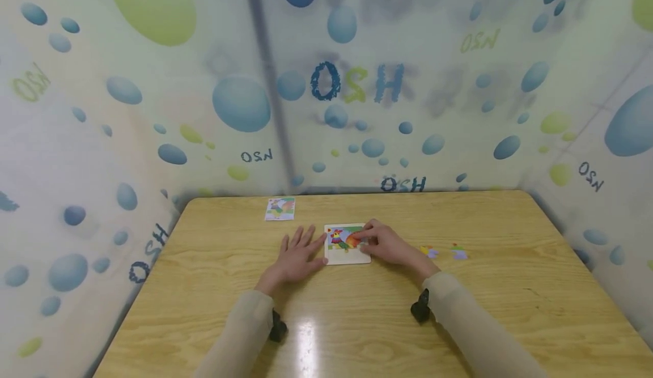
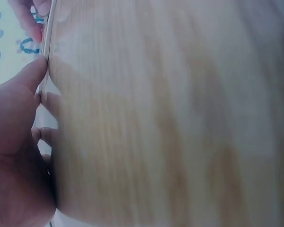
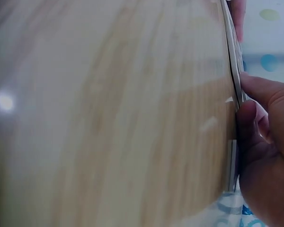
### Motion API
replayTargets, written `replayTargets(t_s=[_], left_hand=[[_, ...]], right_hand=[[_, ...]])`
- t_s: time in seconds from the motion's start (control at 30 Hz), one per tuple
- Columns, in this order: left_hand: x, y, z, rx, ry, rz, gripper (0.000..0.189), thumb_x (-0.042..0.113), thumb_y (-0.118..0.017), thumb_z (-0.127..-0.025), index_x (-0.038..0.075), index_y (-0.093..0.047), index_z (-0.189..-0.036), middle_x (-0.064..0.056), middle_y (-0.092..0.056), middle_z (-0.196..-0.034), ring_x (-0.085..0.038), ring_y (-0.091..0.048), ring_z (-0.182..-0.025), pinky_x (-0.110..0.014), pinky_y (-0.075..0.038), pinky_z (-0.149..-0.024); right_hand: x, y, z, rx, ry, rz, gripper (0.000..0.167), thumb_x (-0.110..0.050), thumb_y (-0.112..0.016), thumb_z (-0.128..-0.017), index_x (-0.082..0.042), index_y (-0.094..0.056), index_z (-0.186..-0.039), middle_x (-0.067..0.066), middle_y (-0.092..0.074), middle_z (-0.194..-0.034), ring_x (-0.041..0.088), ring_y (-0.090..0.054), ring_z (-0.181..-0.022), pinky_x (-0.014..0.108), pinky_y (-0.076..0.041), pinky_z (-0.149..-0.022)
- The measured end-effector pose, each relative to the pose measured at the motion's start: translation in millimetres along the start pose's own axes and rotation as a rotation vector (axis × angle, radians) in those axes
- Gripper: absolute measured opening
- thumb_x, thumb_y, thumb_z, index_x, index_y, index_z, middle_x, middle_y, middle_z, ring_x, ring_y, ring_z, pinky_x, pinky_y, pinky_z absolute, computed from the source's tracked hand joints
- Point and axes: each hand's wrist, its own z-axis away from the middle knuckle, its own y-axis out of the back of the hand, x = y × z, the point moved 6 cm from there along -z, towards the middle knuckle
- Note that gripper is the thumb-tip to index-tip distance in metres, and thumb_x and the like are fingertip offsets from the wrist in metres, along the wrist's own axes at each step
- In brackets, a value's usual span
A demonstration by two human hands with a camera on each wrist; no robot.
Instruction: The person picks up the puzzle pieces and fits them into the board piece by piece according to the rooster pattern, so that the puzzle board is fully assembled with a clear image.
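Observation:
A white-framed jigsaw puzzle board [image 1: 348,258] lies on the wooden table in the head view. A colourful rooster picture fills its upper part, and the lower strip is bare white. My left hand [image 1: 298,258] rests on the table with spread fingers, its index finger and thumb touching the board's left edge. At the right side my right hand [image 1: 386,244] bends over the board, its thumb and index finger at a puzzle piece [image 1: 354,241] in the picture, which they partly cover. The left hand [image 2: 14,123] and right hand [image 3: 270,137] appear edge-on in the wrist views.
Two loose puzzle pieces, one yellow and lilac [image 1: 431,252] and one green and lilac [image 1: 459,252], lie right of the right hand. A rooster picture card [image 1: 280,209] lies near the table's back edge. Patterned cloth [image 1: 347,140] surrounds the table [image 1: 219,264] behind and at both sides.

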Motion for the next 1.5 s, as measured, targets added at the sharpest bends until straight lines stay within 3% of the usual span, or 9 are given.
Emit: replayTargets(t_s=[0.2, 0.43, 0.63, 0.9, 1.2, 1.37, 1.5], left_hand=[[4.9, 4.4, -0.7, 0.007, -0.012, 0.003, 0.066, 0.045, -0.051, -0.106, 0.016, -0.032, -0.163, -0.019, -0.009, -0.170, -0.044, 0.002, -0.155, -0.068, 0.005, -0.117], [5.5, 3.5, -0.1, 0.004, -0.015, 0.009, 0.066, 0.045, -0.050, -0.106, 0.015, -0.032, -0.162, -0.019, -0.008, -0.170, -0.045, 0.002, -0.155, -0.069, 0.005, -0.116], [0.9, -1.3, -2.2, 0.001, 0.005, 0.008, 0.068, 0.049, -0.049, -0.106, 0.021, -0.028, -0.164, -0.013, -0.004, -0.171, -0.040, 0.006, -0.155, -0.066, 0.007, -0.117], [2.8, 1.8, -1.6, 0.010, -0.004, 0.010, 0.067, 0.048, -0.049, -0.106, 0.018, -0.030, -0.163, -0.017, -0.007, -0.171, -0.042, 0.004, -0.155, -0.067, 0.007, -0.117], [8.4, 7.2, 1.5, 0.012, -0.016, 0.010, 0.066, 0.046, -0.050, -0.106, 0.014, -0.033, -0.162, -0.020, -0.010, -0.170, -0.045, 0.001, -0.154, -0.069, 0.005, -0.116], [4.3, 4.3, -0.5, 0.008, 0.001, -0.006, 0.066, 0.047, -0.051, -0.106, 0.017, -0.033, -0.162, -0.017, -0.010, -0.170, -0.043, 0.002, -0.155, -0.069, 0.004, -0.117], [1.7, 1.7, -0.2, -0.002, 0.017, -0.023, 0.067, 0.049, -0.050, -0.106, 0.019, -0.032, -0.163, -0.016, -0.009, -0.171, -0.041, 0.002, -0.155, -0.068, 0.003, -0.117]], right_hand=[[-1.1, 3.8, -0.2, 0.005, 0.024, 0.000, 0.030, -0.006, -0.067, -0.099, -0.003, -0.071, -0.129, 0.007, -0.058, -0.111, 0.018, -0.051, -0.091, 0.031, -0.044, -0.075], [-4.7, 0.9, -1.0, -0.006, 0.090, 0.119, 0.031, -0.006, -0.064, -0.101, -0.001, -0.068, -0.132, 0.006, -0.057, -0.110, 0.017, -0.052, -0.090, 0.030, -0.044, -0.075], [-1.6, 1.5, -1.4, 0.019, 0.039, 0.077, 0.028, -0.004, -0.063, -0.102, -0.004, -0.072, -0.128, 0.006, -0.060, -0.110, 0.017, -0.057, -0.094, 0.031, -0.046, -0.077], [-1.7, 4.0, -5.8, 0.037, -0.004, 0.051, 0.025, -0.002, -0.066, -0.099, -0.004, -0.076, -0.122, 0.004, -0.061, -0.106, 0.016, -0.054, -0.089, 0.030, -0.046, -0.074], [-10.3, 6.6, -5.4, -0.014, 0.045, 0.094, 0.026, -0.001, -0.065, -0.099, -0.001, -0.074, -0.124, 0.006, -0.060, -0.105, 0.016, -0.054, -0.088, 0.029, -0.046, -0.074], [-3.8, 7.7, -3.4, 0.044, -0.004, 0.025, 0.024, -0.004, -0.068, -0.098, -0.003, -0.076, -0.120, 0.003, -0.060, -0.097, 0.015, -0.051, -0.082, 0.029, -0.044, -0.071], [0.3, 6.8, -0.9, 0.115, -0.071, 0.035, 0.020, -0.008, -0.072, -0.096, -0.003, -0.078, -0.115, 0.000, -0.060, -0.094, 0.015, -0.051, -0.080, 0.029, -0.045, -0.070]])
